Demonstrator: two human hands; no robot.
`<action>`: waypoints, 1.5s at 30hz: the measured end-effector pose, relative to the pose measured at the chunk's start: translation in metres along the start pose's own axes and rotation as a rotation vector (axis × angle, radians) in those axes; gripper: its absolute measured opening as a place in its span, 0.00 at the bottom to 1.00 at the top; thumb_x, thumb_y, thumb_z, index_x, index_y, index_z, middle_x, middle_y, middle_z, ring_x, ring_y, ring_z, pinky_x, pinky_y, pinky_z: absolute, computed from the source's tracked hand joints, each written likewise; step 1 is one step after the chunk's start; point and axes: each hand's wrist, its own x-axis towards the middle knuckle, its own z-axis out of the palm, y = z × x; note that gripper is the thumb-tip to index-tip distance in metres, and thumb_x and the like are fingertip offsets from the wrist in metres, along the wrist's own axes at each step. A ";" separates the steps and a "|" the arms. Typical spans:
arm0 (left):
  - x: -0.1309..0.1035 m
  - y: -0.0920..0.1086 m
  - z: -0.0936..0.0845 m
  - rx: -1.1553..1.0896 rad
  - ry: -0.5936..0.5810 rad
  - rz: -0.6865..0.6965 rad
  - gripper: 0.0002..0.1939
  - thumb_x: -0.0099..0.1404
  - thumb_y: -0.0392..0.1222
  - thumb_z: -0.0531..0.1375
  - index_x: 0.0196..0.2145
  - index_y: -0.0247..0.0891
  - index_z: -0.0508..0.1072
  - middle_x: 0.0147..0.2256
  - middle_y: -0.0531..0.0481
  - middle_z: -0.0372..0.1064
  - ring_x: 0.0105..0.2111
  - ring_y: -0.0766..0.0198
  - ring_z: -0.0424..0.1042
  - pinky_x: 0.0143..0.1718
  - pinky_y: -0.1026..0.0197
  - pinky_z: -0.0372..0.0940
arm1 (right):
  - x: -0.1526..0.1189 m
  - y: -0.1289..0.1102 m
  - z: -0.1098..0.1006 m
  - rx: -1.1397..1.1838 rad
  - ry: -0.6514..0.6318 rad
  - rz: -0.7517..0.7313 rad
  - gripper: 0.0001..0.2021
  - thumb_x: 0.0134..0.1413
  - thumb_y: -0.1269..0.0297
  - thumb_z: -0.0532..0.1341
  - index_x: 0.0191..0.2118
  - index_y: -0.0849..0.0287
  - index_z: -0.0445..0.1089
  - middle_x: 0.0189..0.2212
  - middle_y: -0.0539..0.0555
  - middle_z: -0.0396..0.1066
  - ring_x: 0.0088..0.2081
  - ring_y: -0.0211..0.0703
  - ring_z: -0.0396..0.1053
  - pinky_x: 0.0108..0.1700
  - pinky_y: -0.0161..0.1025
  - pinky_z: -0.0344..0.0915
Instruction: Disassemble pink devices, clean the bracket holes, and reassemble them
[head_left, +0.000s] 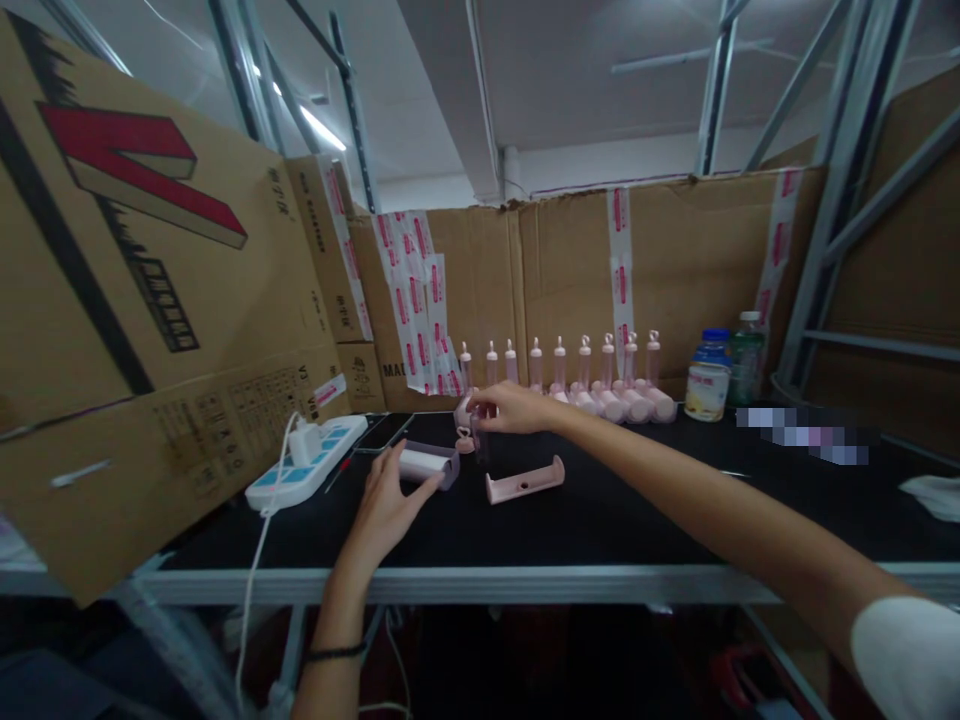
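On the black table, my left hand [394, 500] holds a translucent purple-grey case [450, 470] with a white cylinder [422, 461] inside, fingers and thumb at its two sides. Farther back, my right hand [510, 408] pinches a small translucent part [480, 440]. Beside that part sits a small pink piece with a ring [465, 440]. A pink bracket-like shell [525, 483] with raised ends and a hole lies in front of my right hand. Behind, several pink devices [637, 403] with upright tubes stand in a row.
At the left are a white and blue power strip [311, 468] with a plugged-in cable and a dark phone [386, 432]. Two bottles [707, 380] stand at the back right. Cardboard walls [562, 260] enclose the table; white tissue [934, 495] lies far right.
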 end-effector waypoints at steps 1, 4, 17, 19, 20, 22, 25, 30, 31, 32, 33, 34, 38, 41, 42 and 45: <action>0.000 0.000 0.000 -0.001 -0.004 0.005 0.43 0.62 0.63 0.62 0.67 0.36 0.59 0.65 0.34 0.57 0.67 0.43 0.57 0.69 0.43 0.52 | 0.008 0.000 0.002 -0.032 -0.065 -0.015 0.12 0.57 0.67 0.66 0.47 0.63 0.78 0.36 0.55 0.79 0.35 0.41 0.73 0.38 0.35 0.63; 0.000 0.000 0.001 0.005 -0.002 0.011 0.43 0.62 0.62 0.62 0.67 0.37 0.58 0.65 0.35 0.56 0.68 0.43 0.56 0.69 0.42 0.51 | 0.031 0.000 0.009 -0.106 -0.179 -0.024 0.12 0.56 0.69 0.65 0.46 0.64 0.79 0.35 0.56 0.79 0.34 0.41 0.72 0.37 0.35 0.62; -0.003 0.001 0.002 0.041 0.064 0.027 0.34 0.64 0.56 0.62 0.63 0.38 0.63 0.57 0.38 0.63 0.62 0.44 0.64 0.64 0.42 0.59 | 0.070 -0.018 -0.019 -0.105 0.025 -0.068 0.15 0.59 0.70 0.62 0.50 0.66 0.77 0.33 0.54 0.76 0.34 0.40 0.68 0.39 0.36 0.60; -0.002 0.000 0.001 0.052 0.086 0.026 0.31 0.65 0.54 0.61 0.61 0.38 0.65 0.55 0.38 0.64 0.60 0.44 0.66 0.63 0.42 0.60 | 0.061 -0.021 -0.020 -0.090 0.061 -0.081 0.12 0.58 0.70 0.62 0.47 0.66 0.77 0.33 0.54 0.76 0.34 0.40 0.68 0.39 0.36 0.60; -0.002 0.001 0.000 0.063 0.095 0.029 0.29 0.65 0.54 0.60 0.60 0.37 0.67 0.55 0.38 0.65 0.59 0.45 0.67 0.63 0.41 0.60 | 0.055 -0.023 -0.022 -0.073 0.093 -0.075 0.11 0.59 0.68 0.62 0.45 0.66 0.76 0.33 0.54 0.75 0.34 0.40 0.68 0.38 0.37 0.60; -0.002 0.004 -0.003 0.090 0.119 0.053 0.25 0.67 0.52 0.59 0.57 0.37 0.70 0.54 0.38 0.65 0.58 0.45 0.67 0.63 0.41 0.61 | 0.038 -0.025 -0.028 -0.018 0.176 -0.044 0.10 0.60 0.63 0.63 0.42 0.65 0.75 0.31 0.53 0.74 0.33 0.40 0.68 0.37 0.37 0.60; -0.006 0.020 -0.008 0.113 0.195 0.121 0.19 0.69 0.49 0.57 0.52 0.37 0.75 0.54 0.38 0.67 0.58 0.45 0.67 0.63 0.42 0.61 | 0.006 -0.026 -0.038 0.102 0.295 0.002 0.13 0.62 0.56 0.64 0.41 0.63 0.73 0.31 0.52 0.73 0.33 0.40 0.68 0.37 0.37 0.62; -0.015 0.068 -0.019 0.014 0.195 0.301 0.14 0.72 0.47 0.55 0.46 0.41 0.78 0.49 0.44 0.73 0.53 0.52 0.71 0.59 0.48 0.63 | -0.049 -0.020 -0.044 0.377 0.475 0.108 0.15 0.60 0.51 0.65 0.40 0.58 0.70 0.34 0.52 0.73 0.34 0.41 0.70 0.37 0.39 0.68; -0.013 0.074 -0.021 0.018 0.180 0.326 0.15 0.72 0.46 0.54 0.47 0.41 0.78 0.49 0.44 0.74 0.53 0.53 0.70 0.60 0.49 0.63 | -0.058 -0.018 -0.044 0.455 0.513 0.133 0.15 0.60 0.50 0.65 0.40 0.57 0.69 0.34 0.52 0.73 0.34 0.41 0.71 0.37 0.40 0.69; -0.009 0.076 -0.024 0.038 0.162 0.335 0.16 0.73 0.45 0.53 0.49 0.41 0.77 0.50 0.44 0.74 0.54 0.52 0.70 0.60 0.48 0.62 | -0.065 -0.015 -0.044 0.527 0.549 0.154 0.16 0.59 0.49 0.65 0.40 0.57 0.68 0.34 0.52 0.73 0.34 0.42 0.71 0.37 0.40 0.71; -0.003 0.075 -0.027 0.069 0.140 0.329 0.17 0.72 0.44 0.52 0.50 0.41 0.77 0.51 0.44 0.74 0.54 0.52 0.70 0.60 0.48 0.62 | -0.070 -0.013 -0.044 0.583 0.584 0.172 0.16 0.58 0.49 0.66 0.40 0.56 0.68 0.34 0.52 0.73 0.34 0.42 0.72 0.36 0.41 0.72; 0.006 0.071 -0.031 0.103 0.108 0.306 0.18 0.72 0.43 0.51 0.50 0.41 0.77 0.51 0.43 0.74 0.54 0.51 0.70 0.60 0.47 0.62 | -0.074 -0.011 -0.044 0.618 0.615 0.186 0.17 0.58 0.48 0.66 0.40 0.56 0.67 0.34 0.53 0.73 0.35 0.42 0.72 0.36 0.41 0.72; 0.049 0.045 -0.047 0.215 -0.169 0.219 0.17 0.67 0.45 0.53 0.44 0.40 0.80 0.45 0.42 0.77 0.47 0.49 0.74 0.53 0.48 0.66 | -0.079 -0.006 -0.042 0.601 0.675 0.197 0.15 0.59 0.49 0.65 0.39 0.56 0.68 0.33 0.53 0.73 0.35 0.43 0.72 0.37 0.41 0.71; 0.073 0.039 -0.051 0.236 -0.358 0.254 0.14 0.63 0.46 0.58 0.38 0.40 0.82 0.39 0.44 0.77 0.42 0.51 0.74 0.47 0.52 0.66 | -0.076 -0.005 -0.035 0.538 0.668 0.173 0.13 0.62 0.51 0.62 0.40 0.57 0.68 0.34 0.52 0.72 0.36 0.42 0.70 0.39 0.40 0.69; 0.078 0.041 -0.050 0.240 -0.418 0.269 0.14 0.62 0.46 0.59 0.37 0.40 0.83 0.38 0.44 0.76 0.41 0.51 0.74 0.46 0.53 0.66 | -0.075 -0.005 -0.031 0.522 0.662 0.169 0.13 0.63 0.52 0.62 0.40 0.57 0.68 0.34 0.52 0.72 0.36 0.42 0.70 0.40 0.40 0.68; 0.089 0.051 -0.042 0.237 -0.604 0.290 0.14 0.59 0.45 0.62 0.39 0.40 0.84 0.37 0.45 0.74 0.40 0.54 0.72 0.45 0.56 0.64 | -0.074 -0.004 -0.018 0.498 0.622 0.184 0.12 0.64 0.53 0.61 0.42 0.57 0.69 0.35 0.52 0.72 0.36 0.42 0.70 0.39 0.39 0.67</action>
